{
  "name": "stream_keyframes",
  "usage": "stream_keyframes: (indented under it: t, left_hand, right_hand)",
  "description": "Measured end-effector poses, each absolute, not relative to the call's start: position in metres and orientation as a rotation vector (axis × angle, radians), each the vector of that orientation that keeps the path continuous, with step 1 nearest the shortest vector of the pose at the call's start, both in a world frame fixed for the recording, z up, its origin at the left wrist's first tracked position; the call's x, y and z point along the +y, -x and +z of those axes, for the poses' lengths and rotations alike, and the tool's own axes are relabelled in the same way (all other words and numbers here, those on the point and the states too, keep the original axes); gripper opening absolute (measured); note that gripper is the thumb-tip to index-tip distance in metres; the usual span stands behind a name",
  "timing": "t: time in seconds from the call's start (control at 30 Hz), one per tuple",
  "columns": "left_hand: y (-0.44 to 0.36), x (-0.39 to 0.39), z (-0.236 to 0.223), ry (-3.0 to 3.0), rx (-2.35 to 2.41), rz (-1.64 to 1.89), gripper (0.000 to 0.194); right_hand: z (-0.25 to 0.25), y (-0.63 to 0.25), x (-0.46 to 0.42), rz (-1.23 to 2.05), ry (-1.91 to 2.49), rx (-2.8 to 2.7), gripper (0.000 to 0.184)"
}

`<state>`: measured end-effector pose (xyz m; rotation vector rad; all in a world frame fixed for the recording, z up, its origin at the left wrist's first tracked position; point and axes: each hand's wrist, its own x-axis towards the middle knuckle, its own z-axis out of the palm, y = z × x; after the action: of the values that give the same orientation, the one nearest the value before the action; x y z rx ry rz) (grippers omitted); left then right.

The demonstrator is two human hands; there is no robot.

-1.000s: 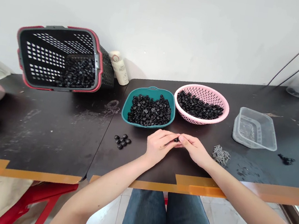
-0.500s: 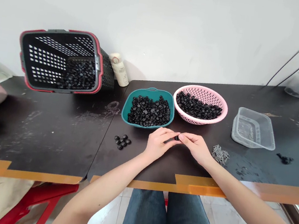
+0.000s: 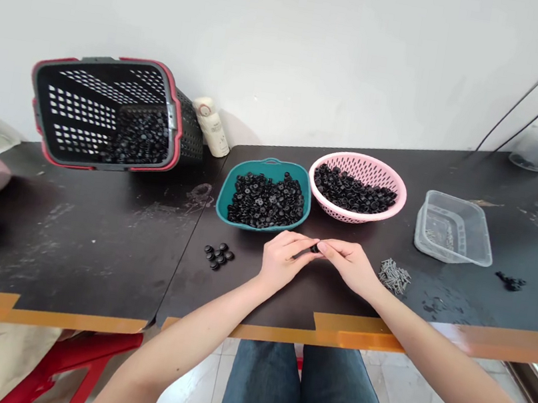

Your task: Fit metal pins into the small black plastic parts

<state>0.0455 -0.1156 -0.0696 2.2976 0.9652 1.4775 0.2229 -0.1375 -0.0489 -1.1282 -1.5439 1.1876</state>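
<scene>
Between the fingertips of both hands is a small round black plastic part (image 3: 314, 249), mostly covered by the fingers. My left hand (image 3: 284, 254) pinches it from the left and my right hand (image 3: 348, 262) from the right. Just beyond them stand a teal basin (image 3: 220, 204) heaped with black discs and a pink basket (image 3: 400, 184) of black caps. Several round black pieces (image 3: 218, 256) lie grouped left of my left hand. A pile of grey screws (image 3: 394, 276) lies close to my right forearm.
A clear plastic box (image 3: 454, 249) with a few small bits inside stands at right, near some black pieces (image 3: 510, 282). At left, a tilted dark basket (image 3: 179, 127) with black parts leans beside a white bottle (image 3: 213, 129). Orange tape (image 3: 355, 332) runs along the table's front edge.
The view has shifted slightly. Both hands stay together on the small black part, with little other visible movement.
</scene>
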Motion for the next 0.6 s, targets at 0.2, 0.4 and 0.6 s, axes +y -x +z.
stream_keyframes:
  t: [0.2, 0.4, 0.6]
  left_hand:
    - [-0.046, -0.117, -0.069, -2.293, 0.944, 1.503, 0.022]
    - [-0.046, -0.117, -0.069, -2.303, 0.942, 1.485, 0.02]
    - [-0.046, -0.117, -0.069, -2.304, 0.95, 1.501, 0.02]
  right_hand:
    - [-0.05, -0.225, -0.135, 1.395, 1.109, -1.504, 0.036]
    - [-0.051, -0.225, -0.133, 1.549, 0.995, -1.47, 0.037]
    - [-0.062, -0.224, -0.131, 1.491, 1.017, -1.407, 0.037]
